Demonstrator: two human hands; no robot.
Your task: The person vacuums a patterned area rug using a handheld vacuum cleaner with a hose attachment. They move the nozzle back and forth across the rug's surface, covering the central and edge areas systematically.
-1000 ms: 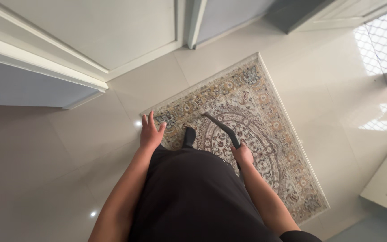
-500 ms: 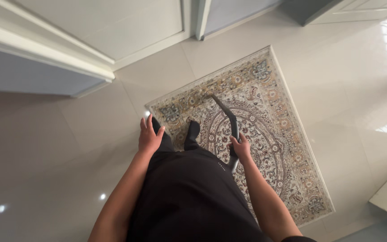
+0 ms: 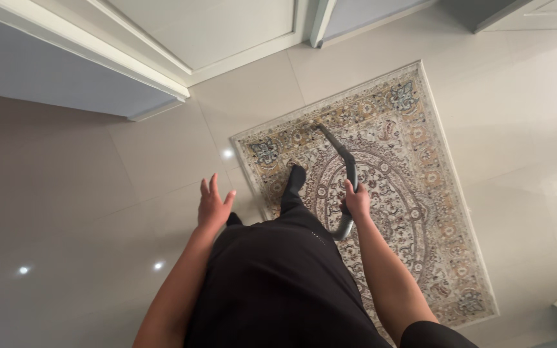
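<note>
Running dark vacuum wand (image 3: pixel 340 151) over patterned rug (image 3: pixel 420 193), right hand (image 3: pixel 358 201) gripping.

Risking a lifted or bunched near rug edge, judging from wand tip pressing close to the border by the pale tile floor (image 3: pixel 130 167); also risking a trip, with dark-socked foot (image 3: pixel 293 183) standing on the rug just beside the wand and the curved hose end (image 3: pixel 345 227) looping below the grip. Wrapping right fingers (image 3: pixel 351 190) closed round the wand's bend, shaft extending up and away across the rug toward the white door frame (image 3: pixel 182 64). Holding left hand (image 3: pixel 214 205) empty, fingers spread loosely, hovering over bare tile, well apart from the wand.
</note>
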